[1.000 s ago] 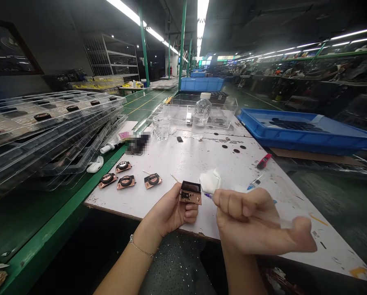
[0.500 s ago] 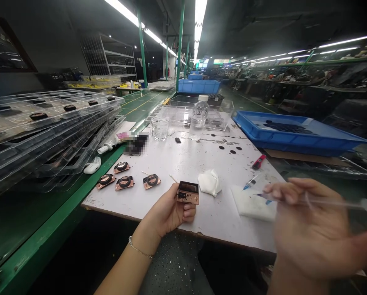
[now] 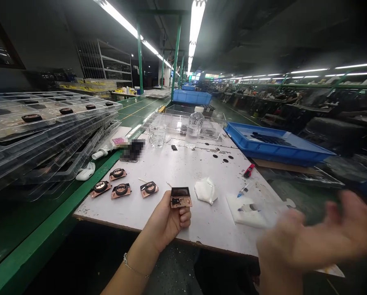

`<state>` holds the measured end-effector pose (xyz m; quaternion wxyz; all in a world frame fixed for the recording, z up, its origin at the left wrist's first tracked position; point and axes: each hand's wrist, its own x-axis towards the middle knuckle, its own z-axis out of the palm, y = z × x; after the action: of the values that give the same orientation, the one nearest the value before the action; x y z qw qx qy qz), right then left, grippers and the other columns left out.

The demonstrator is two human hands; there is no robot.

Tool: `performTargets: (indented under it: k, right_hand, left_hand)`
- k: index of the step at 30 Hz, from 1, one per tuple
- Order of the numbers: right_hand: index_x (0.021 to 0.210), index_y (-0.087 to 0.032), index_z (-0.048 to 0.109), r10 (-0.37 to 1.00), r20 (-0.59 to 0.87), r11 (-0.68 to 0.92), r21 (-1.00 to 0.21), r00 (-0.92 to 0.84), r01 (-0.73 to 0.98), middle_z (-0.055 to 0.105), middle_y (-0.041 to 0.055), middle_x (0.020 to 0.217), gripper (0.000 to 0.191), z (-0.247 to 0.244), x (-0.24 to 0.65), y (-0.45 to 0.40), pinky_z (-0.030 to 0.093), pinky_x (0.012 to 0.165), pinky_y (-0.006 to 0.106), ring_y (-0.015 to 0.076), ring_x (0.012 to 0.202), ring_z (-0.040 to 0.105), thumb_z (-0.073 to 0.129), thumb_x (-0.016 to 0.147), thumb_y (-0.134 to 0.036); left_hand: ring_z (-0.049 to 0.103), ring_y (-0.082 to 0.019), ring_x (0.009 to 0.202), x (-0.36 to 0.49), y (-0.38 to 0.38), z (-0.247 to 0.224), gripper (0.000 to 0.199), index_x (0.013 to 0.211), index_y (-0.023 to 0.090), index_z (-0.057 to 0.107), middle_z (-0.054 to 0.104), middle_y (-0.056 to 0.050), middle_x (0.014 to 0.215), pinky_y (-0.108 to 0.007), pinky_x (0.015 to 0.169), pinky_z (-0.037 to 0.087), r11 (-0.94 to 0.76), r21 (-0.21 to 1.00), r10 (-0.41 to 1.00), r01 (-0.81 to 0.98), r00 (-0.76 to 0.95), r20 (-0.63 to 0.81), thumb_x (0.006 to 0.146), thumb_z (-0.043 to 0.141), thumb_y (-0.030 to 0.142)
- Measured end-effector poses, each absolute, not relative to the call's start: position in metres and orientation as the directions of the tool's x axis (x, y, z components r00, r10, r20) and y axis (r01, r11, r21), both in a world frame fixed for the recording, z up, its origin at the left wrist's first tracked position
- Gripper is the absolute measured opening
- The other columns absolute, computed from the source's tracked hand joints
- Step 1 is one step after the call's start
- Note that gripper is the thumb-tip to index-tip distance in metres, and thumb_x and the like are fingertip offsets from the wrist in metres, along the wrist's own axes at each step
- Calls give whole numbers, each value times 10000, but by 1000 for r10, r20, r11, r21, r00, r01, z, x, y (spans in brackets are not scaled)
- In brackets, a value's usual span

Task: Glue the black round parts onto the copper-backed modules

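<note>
My left hand pinches a copper-coloured part with a black rectangular frame, above the table's front edge. At the right my right hand is smeared by motion, with its fingers spread and nothing visible between them. Left of it, a blurred clear syringe lies over a white pad. A smaller blue-tipped syringe rests at the pad's back edge. Crumpled white tissue sits right of the held part. Several copper parts with black rings lie on the left of the table.
Stacked clear trays stand at the left. Toward the back are a glass cup, a bottle and a clear box. A red cutter lies near the right edge, beside a blue tray. A phone is at the left.
My right hand has let go of the long syringe, which is now over the white pad, and its fingers have spread. My left hand still holds the copper part. The view has shifted slightly.
</note>
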<state>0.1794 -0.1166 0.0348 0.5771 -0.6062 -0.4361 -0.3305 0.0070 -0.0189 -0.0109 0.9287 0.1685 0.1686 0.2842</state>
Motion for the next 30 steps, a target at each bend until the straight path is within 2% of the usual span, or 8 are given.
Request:
performTargets:
  k: [1,3,5,7,13,20,25,30]
  right_hand:
    - [1477,-339,274,256,920,33,-315,297,948,323,68,1467,582,43,175,-105,266,1132,590,336,1358,305,499,942,-390]
    - [1459,-241,299,649,745,42,-234,152,971,429,101,1418,479,54,166,-65,331,1119,530,282,1334,380,386,995,-320]
    - [1332,-202,491,829,555,59,-199,62,978,514,88,1369,353,57,159,-9,396,1089,426,234,1287,453,411,989,-224]
    - [1288,-168,530,930,365,25,-186,46,982,525,112,1348,339,52,155,52,442,1022,483,266,1225,510,547,958,-247]
    - [1282,-198,542,992,92,-76,-156,91,985,503,109,1357,363,34,154,159,486,963,494,267,1158,548,596,949,-334]
    - [1212,-171,577,990,-64,-136,-233,124,963,563,102,1259,314,34,159,152,516,912,457,243,1084,586,604,945,-333]
    - [1071,-153,625,971,-217,-190,-457,98,869,638,61,1059,217,46,161,115,564,765,354,176,874,637,611,944,-329]
    - [903,-147,668,994,7,-65,-777,112,626,658,14,837,148,70,165,41,537,717,323,142,721,622,675,876,-292]
  left_hand:
    - [402,-87,470,8,-19,-11,457,666,156,505,413,23,552,-200,481,289,764,395,618,-511,756,-217,988,327,427]
    - [396,-80,467,9,-20,-11,439,677,158,496,408,28,556,-192,471,279,738,369,660,-564,717,-224,992,309,399]
    - [394,-79,463,9,-20,-11,448,667,156,487,409,25,555,-192,464,275,738,350,665,-577,708,-237,994,294,395]
    - [392,-81,460,9,-20,-10,461,664,154,485,408,23,553,-194,460,274,746,338,659,-574,712,-244,996,282,402]
    - [371,-84,447,10,-15,-6,520,677,145,492,391,23,546,-192,440,241,765,336,636,-549,726,-263,1005,213,436]
    - [347,-81,444,11,-10,-5,554,656,154,467,379,25,547,-189,431,230,759,287,650,-585,706,-281,1002,201,496]
    - [347,-88,449,8,-12,-6,550,669,154,486,370,26,539,-193,432,256,761,255,648,-596,713,-267,1000,226,506]
    - [360,-89,459,4,-16,-7,531,665,151,494,382,19,542,-193,441,283,741,272,670,-614,700,-247,1003,251,482]
